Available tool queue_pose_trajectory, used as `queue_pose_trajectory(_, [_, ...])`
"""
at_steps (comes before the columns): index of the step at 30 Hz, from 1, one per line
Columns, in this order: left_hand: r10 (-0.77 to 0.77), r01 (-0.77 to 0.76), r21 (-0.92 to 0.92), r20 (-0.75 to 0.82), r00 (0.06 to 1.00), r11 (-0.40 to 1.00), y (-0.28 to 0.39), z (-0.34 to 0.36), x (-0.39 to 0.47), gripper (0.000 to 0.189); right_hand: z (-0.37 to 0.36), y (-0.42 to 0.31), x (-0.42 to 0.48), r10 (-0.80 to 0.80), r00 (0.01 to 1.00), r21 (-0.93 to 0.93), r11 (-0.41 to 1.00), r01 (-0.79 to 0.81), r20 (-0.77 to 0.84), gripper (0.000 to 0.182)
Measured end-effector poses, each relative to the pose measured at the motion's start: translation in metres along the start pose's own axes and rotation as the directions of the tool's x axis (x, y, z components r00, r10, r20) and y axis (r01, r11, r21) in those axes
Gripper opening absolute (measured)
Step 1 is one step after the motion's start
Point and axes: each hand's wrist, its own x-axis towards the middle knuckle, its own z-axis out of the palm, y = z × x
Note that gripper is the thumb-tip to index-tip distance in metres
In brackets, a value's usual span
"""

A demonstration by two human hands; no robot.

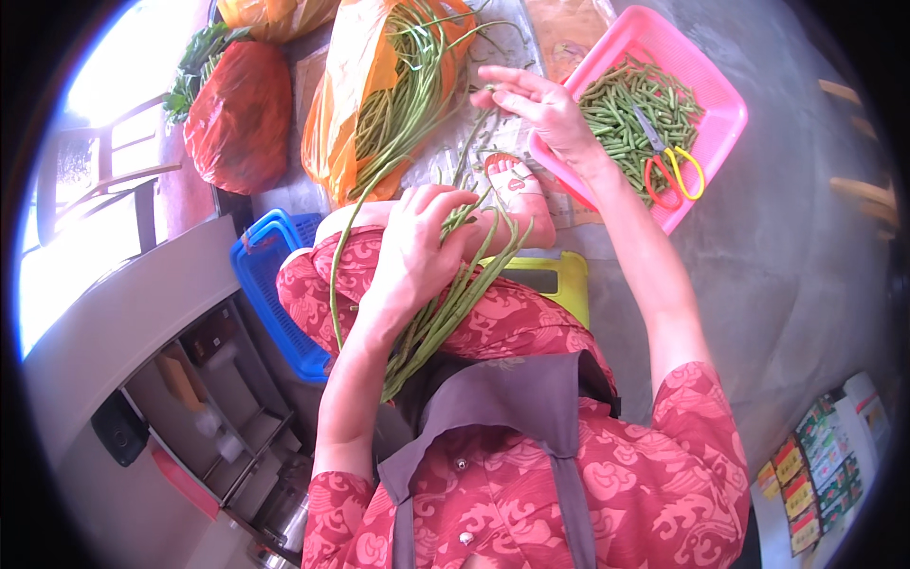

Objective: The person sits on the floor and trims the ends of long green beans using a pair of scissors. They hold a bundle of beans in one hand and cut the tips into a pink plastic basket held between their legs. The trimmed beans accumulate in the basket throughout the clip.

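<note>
My left hand [423,245] grips a bunch of long green yardlong beans [455,306] above my lap. The loose ends trail down over my patterned red clothes, and one strand loops out to the left. My right hand [544,114] is raised beside the near-left edge of a pink plastic basket [725,107]. Its fingertips are pinched around a small green bean piece [490,87], partly hidden and a little blurred. Inside the basket lie many cut bean pieces [618,107]. Scissors [672,160] with red and yellow handles rest on top of them.
An orange plastic bag [334,135] spills more long beans ahead. A red bag [242,121] with leafy greens stands left of it. Blue baskets [266,284] sit by my left knee, and a yellow-green plastic stool [572,284] is under me. Bean scraps litter the flattened floor covering [434,160].
</note>
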Motion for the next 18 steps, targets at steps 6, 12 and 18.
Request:
queue_pose_trajectory(6, [0.083,-0.091,0.06,0.124,0.989,0.994,0.009,0.011,0.01,0.021,-0.012,0.005,-0.038,0.174,0.983,-0.523,0.834,-0.176,-0.053,0.036])
queue_pose_trajectory(12, [0.018,-0.116,0.243,0.37,0.929,0.963,0.004,0.044,0.019,0.025,-0.031,0.068,-0.137,0.435,0.9,-0.713,0.622,-0.324,-0.03,0.036])
queue_pose_trajectory(18, [-0.065,-0.188,0.381,0.562,0.825,0.905,-0.025,0.112,0.02,0.024,-0.003,0.104,-0.155,0.26,0.966,-0.376,0.894,-0.243,-0.007,0.016])
